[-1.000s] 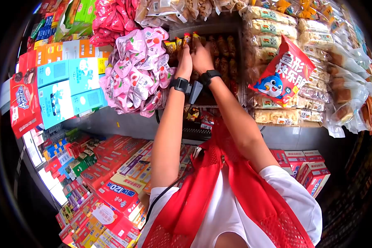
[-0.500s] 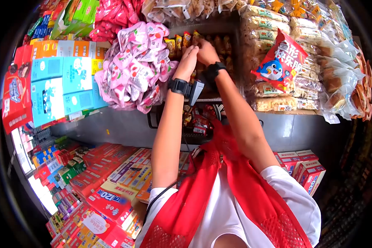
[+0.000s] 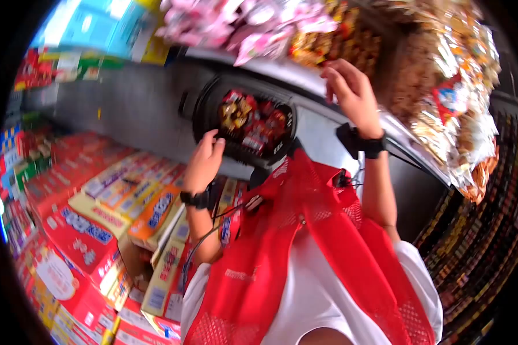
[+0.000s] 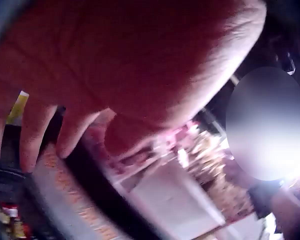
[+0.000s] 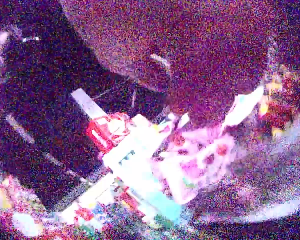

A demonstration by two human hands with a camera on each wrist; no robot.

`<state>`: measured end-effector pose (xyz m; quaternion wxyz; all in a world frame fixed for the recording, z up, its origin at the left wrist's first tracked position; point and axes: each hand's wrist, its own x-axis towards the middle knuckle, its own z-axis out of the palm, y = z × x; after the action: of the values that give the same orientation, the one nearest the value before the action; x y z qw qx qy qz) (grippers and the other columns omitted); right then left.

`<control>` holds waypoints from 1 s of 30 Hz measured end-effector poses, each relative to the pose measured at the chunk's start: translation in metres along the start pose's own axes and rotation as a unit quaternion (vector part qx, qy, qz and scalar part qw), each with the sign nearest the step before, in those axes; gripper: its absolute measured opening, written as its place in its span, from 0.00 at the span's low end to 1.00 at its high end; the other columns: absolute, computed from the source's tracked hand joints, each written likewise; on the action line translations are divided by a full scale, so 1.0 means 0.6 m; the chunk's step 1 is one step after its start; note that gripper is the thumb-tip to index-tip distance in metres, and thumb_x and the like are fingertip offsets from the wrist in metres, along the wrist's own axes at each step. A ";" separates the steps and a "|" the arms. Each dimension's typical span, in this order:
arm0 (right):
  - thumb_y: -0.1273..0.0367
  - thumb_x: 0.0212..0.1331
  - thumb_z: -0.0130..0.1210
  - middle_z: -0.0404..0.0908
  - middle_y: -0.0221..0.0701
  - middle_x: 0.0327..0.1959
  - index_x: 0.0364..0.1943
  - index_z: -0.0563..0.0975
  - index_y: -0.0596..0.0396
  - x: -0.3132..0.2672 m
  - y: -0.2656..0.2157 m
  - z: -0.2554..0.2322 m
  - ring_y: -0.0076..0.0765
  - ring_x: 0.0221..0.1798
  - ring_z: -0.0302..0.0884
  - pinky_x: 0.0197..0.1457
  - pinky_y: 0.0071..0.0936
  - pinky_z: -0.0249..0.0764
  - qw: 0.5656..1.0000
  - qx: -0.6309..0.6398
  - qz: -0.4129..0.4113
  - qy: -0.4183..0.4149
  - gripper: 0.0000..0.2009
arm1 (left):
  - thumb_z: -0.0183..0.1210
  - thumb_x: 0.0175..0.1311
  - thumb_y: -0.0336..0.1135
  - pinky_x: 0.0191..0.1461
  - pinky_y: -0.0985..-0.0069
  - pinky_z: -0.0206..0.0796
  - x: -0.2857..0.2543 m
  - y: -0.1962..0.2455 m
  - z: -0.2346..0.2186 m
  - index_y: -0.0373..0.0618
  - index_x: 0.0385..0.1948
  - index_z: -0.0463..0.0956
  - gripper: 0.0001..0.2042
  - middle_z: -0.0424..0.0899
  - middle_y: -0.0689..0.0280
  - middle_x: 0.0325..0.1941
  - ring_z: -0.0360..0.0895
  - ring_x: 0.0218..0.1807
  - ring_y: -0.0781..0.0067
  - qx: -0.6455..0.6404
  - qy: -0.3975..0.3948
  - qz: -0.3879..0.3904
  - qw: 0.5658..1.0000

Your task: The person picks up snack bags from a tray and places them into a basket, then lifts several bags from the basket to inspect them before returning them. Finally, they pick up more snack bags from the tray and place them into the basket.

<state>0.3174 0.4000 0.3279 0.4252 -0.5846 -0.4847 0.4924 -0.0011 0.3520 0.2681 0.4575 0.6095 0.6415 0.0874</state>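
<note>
A black basket (image 3: 198,115) with red and gold wrapped packets (image 3: 253,123) inside stands below the shelf edge. Beside its lower left rim is my left hand (image 3: 204,164), fingers loosely spread, holding nothing; whether it touches the rim I cannot tell. In the left wrist view the palm (image 4: 115,65) fills the top and the fingers hang relaxed. My right hand (image 3: 354,95) hovers at the shelf's front edge near yellow-red snack packets (image 3: 311,49), fingers slightly bent, with no item visible in it. The right wrist view is grainy, its hand a dark shape.
Pink pouches (image 3: 259,23) lie on the shelf left of the snack packets, with clear-wrapped goods (image 3: 420,75) at the right. Stacked cartons (image 3: 86,236) stand at the lower left. A dark rack (image 3: 483,230) is on the right. Grey floor (image 3: 138,98) shows left of the basket.
Both hands have come away from the snack packets and moved apart, the left down to the basket, the right back to the shelf edge. The head view has turned, showing more of the basket.
</note>
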 end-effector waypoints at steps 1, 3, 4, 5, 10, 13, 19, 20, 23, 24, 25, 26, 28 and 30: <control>0.66 0.65 0.44 0.70 0.22 0.17 0.33 0.73 0.62 -0.010 -0.004 0.013 0.18 0.19 0.67 0.25 0.16 0.63 0.996 -0.003 0.047 -0.077 0.12 | 0.44 0.67 0.46 0.55 0.64 0.63 -0.008 -0.058 0.007 0.40 0.53 0.66 0.20 0.77 0.50 0.47 0.72 0.53 0.50 0.085 -0.010 -0.039 0.996; 0.63 0.67 0.38 0.71 0.24 0.15 0.30 0.72 0.58 -0.015 0.018 0.060 0.16 0.18 0.67 0.22 0.15 0.59 0.977 -0.056 0.103 -0.177 0.15 | 0.45 0.65 0.48 0.57 0.59 0.61 -0.013 -0.141 0.026 0.43 0.53 0.66 0.22 0.73 0.48 0.51 0.67 0.56 0.43 0.028 0.002 -0.103 0.994; 0.64 0.66 0.39 0.71 0.24 0.15 0.30 0.73 0.58 -0.014 0.034 0.084 0.17 0.18 0.68 0.22 0.16 0.61 0.965 -0.072 0.129 -0.217 0.14 | 0.45 0.65 0.47 0.57 0.61 0.61 -0.009 -0.202 0.056 0.43 0.53 0.66 0.21 0.67 0.48 0.58 0.68 0.55 0.42 -0.003 0.023 -0.094 0.995; 0.65 0.66 0.40 0.71 0.25 0.15 0.30 0.73 0.59 -0.012 0.061 0.109 0.18 0.19 0.69 0.23 0.18 0.63 0.949 -0.090 0.159 -0.256 0.13 | 0.48 0.64 0.45 0.57 0.61 0.61 0.004 -0.287 0.105 0.44 0.54 0.66 0.20 0.60 0.45 0.62 0.70 0.52 0.41 -0.012 0.073 -0.035 0.997; 0.61 0.59 0.45 0.79 0.42 0.27 0.36 0.73 0.55 0.032 0.336 0.242 0.50 0.31 0.77 0.35 0.42 0.72 0.839 -0.421 0.082 -0.334 0.12 | 0.49 0.64 0.47 0.66 0.52 0.47 0.086 -0.439 0.240 0.42 0.57 0.63 0.24 0.55 0.45 0.64 0.48 0.67 0.34 -0.091 -0.030 -0.201 0.975; 0.58 0.59 0.45 0.80 0.42 0.30 0.42 0.72 0.52 0.067 0.590 0.292 0.51 0.37 0.78 0.39 0.46 0.71 0.756 -0.505 0.073 -0.411 0.14 | 0.49 0.63 0.51 0.67 0.49 0.45 0.185 -0.561 0.353 0.43 0.60 0.61 0.28 0.49 0.42 0.67 0.45 0.67 0.30 -0.179 0.041 -0.119 0.976; 0.57 0.54 0.54 0.71 0.49 0.52 0.57 0.65 0.50 0.165 0.885 0.451 0.53 0.53 0.71 0.49 0.47 0.72 0.728 -0.556 0.075 -0.394 0.26 | 0.53 0.55 0.55 0.63 0.55 0.56 0.394 -0.565 0.393 0.44 0.58 0.63 0.32 0.59 0.33 0.59 0.58 0.61 0.33 -0.169 0.195 -0.296 0.920; 0.56 0.52 0.56 0.66 0.48 0.57 0.59 0.63 0.47 0.168 0.934 0.470 0.56 0.57 0.66 0.50 0.48 0.71 0.738 -0.577 -0.013 -0.350 0.29 | 0.54 0.54 0.56 0.63 0.55 0.57 0.429 -0.581 0.396 0.42 0.57 0.63 0.33 0.62 0.35 0.58 0.58 0.61 0.33 -0.194 0.180 -0.234 0.936; 0.51 0.45 0.62 0.53 0.41 0.67 0.61 0.61 0.39 0.184 1.017 0.519 0.70 0.63 0.53 0.53 0.53 0.70 0.663 -0.659 -0.158 -0.318 0.37 | 0.56 0.52 0.52 0.59 0.40 0.53 0.493 -0.626 0.441 0.46 0.66 0.49 0.40 0.48 0.40 0.66 0.49 0.63 0.26 -0.154 0.203 -0.262 0.931; 0.48 0.40 0.64 0.49 0.39 0.69 0.61 0.61 0.33 0.182 1.030 0.528 0.76 0.64 0.47 0.51 0.60 0.69 0.665 -0.657 -0.144 -0.326 0.39 | 0.55 0.53 0.53 0.60 0.42 0.53 0.517 -0.655 0.462 0.45 0.66 0.48 0.40 0.49 0.40 0.66 0.50 0.64 0.29 -0.141 0.206 -0.271 0.930; 0.46 0.38 0.65 0.48 0.39 0.69 0.61 0.60 0.29 0.191 1.069 0.533 0.76 0.65 0.44 0.53 0.63 0.67 0.675 -0.645 -0.113 -0.339 0.41 | 0.54 0.54 0.53 0.61 0.45 0.53 0.534 -0.697 0.494 0.44 0.66 0.47 0.40 0.49 0.41 0.67 0.50 0.64 0.32 -0.145 0.177 -0.281 0.932; 0.47 0.40 0.64 0.47 0.39 0.69 0.62 0.60 0.27 0.195 1.069 0.538 0.76 0.65 0.44 0.53 0.63 0.66 0.673 -0.651 -0.099 -0.337 0.40 | 0.53 0.55 0.54 0.62 0.48 0.53 0.548 -0.746 0.534 0.43 0.66 0.47 0.40 0.49 0.41 0.67 0.50 0.65 0.35 -0.149 0.135 -0.294 0.934; 0.48 0.43 0.63 0.47 0.39 0.69 0.62 0.60 0.27 0.191 1.060 0.540 0.74 0.65 0.46 0.55 0.63 0.65 0.673 -0.653 -0.074 -0.339 0.37 | 0.52 0.57 0.55 0.64 0.54 0.53 0.561 -0.850 0.627 0.40 0.66 0.46 0.40 0.50 0.42 0.67 0.50 0.67 0.41 -0.166 0.008 -0.304 0.938; 0.50 0.47 0.61 0.47 0.39 0.69 0.61 0.62 0.28 0.186 1.055 0.537 0.72 0.65 0.48 0.56 0.63 0.64 0.680 -0.645 -0.061 -0.343 0.34 | 0.50 0.60 0.56 0.66 0.59 0.54 0.541 -0.924 0.716 0.38 0.66 0.44 0.40 0.51 0.44 0.68 0.51 0.69 0.47 -0.205 -0.069 -0.307 0.927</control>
<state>0.0975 0.4096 -0.3564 -0.2245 -0.4730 -0.8290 0.1968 -0.0400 0.3064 -0.5027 0.6199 0.2806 0.7322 0.0297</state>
